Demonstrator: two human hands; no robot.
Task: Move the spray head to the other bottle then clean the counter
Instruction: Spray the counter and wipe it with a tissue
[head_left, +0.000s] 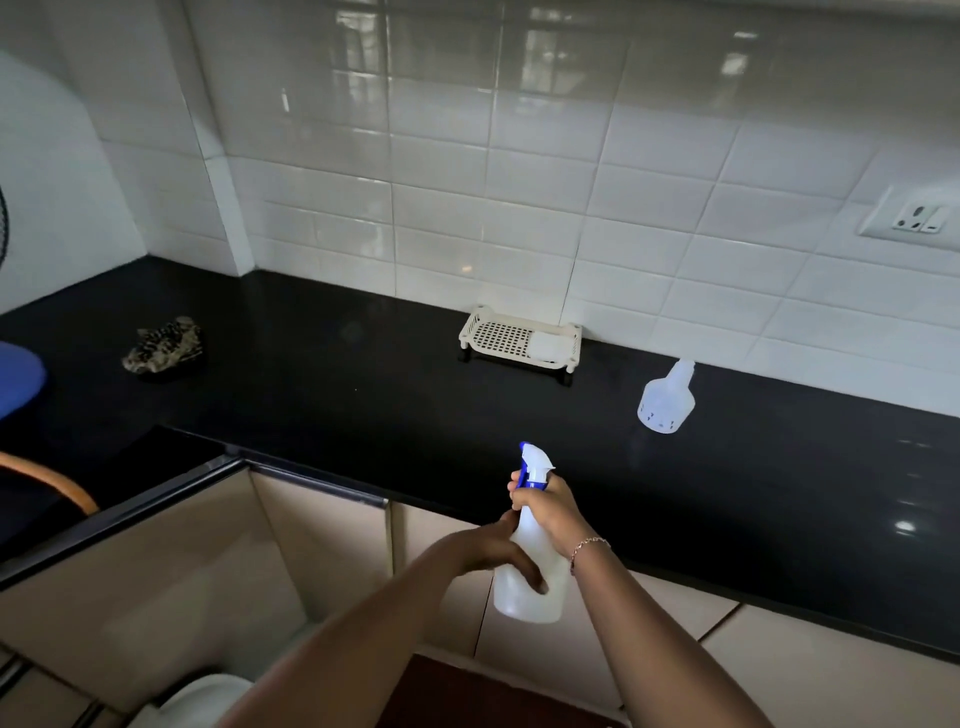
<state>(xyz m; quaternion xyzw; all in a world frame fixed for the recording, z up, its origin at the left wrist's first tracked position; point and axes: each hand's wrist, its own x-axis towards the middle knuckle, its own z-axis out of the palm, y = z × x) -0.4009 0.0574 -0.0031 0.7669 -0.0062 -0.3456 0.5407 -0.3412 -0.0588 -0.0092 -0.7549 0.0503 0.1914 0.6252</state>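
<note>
I hold a white translucent spray bottle (524, 597) in front of the counter's edge, in the air. My left hand (501, 551) wraps its body. My right hand (545, 506) grips its neck just under the blue and white spray head (535, 465), which sits on top of this bottle. A second white bottle (666, 397) with no head stands on the black counter (337, 374) to the right, near the wall. A crumpled patterned cloth (163, 345) lies on the counter at the far left.
A cream perforated rack (519, 340) with a white sponge stands against the tiled wall. A wall socket (917, 218) is at the upper right. Beige cabinet doors (322, 551) run below the counter. A blue object (18, 376) sits at the left edge.
</note>
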